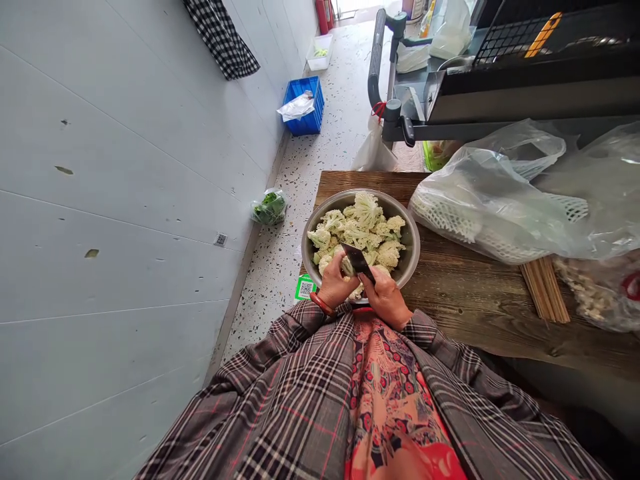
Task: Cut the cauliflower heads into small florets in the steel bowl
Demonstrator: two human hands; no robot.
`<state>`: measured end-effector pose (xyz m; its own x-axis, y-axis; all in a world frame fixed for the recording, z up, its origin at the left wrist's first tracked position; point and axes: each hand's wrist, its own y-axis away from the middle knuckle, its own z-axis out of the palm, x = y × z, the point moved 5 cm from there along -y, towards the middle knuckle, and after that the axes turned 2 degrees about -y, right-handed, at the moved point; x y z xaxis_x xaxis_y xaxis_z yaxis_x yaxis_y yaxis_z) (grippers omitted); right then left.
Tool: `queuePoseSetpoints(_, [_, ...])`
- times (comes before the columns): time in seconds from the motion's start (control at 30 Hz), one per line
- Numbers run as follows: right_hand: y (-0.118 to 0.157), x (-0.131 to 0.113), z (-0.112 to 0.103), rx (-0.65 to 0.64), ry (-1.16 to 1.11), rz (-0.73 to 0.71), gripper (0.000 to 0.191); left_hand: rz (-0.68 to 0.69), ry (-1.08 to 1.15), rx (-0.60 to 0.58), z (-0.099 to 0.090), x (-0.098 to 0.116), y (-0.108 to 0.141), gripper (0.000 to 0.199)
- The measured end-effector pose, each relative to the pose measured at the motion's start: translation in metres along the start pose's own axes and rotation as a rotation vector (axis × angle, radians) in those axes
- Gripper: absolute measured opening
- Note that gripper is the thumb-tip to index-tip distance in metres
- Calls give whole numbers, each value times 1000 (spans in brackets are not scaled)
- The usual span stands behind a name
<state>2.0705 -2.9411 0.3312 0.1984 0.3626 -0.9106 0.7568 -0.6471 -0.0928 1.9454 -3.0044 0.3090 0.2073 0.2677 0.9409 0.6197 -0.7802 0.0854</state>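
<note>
A steel bowl (413, 257) full of pale cauliflower florets (367, 212) stands near the left end of the wooden table. Over its near rim, my right hand (386, 298) grips a dark-bladed knife (356, 258), the blade slanting up and left above the florets. My left hand (336, 283), with a reddish bracelet at the wrist, is closed around a piece of cauliflower (347, 267) beside the blade. Fingers and blade partly hide that piece, so I cannot tell whether the edge is in it.
Right of the bowl, clear plastic bags (493, 200) and a bundle of wooden sticks (545, 290) lie on the brown table (450, 293). A metal cart handle (376, 60) rises behind. On the floor are a blue crate (313, 113) and bagged greens (270, 207), along the white wall (125, 200).
</note>
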Motion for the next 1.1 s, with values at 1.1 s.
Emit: queuePoseSetpoints(1.1, [10,70,-25,216,-429,495,54,248,-1030,-425,-21,-60,-26,30])
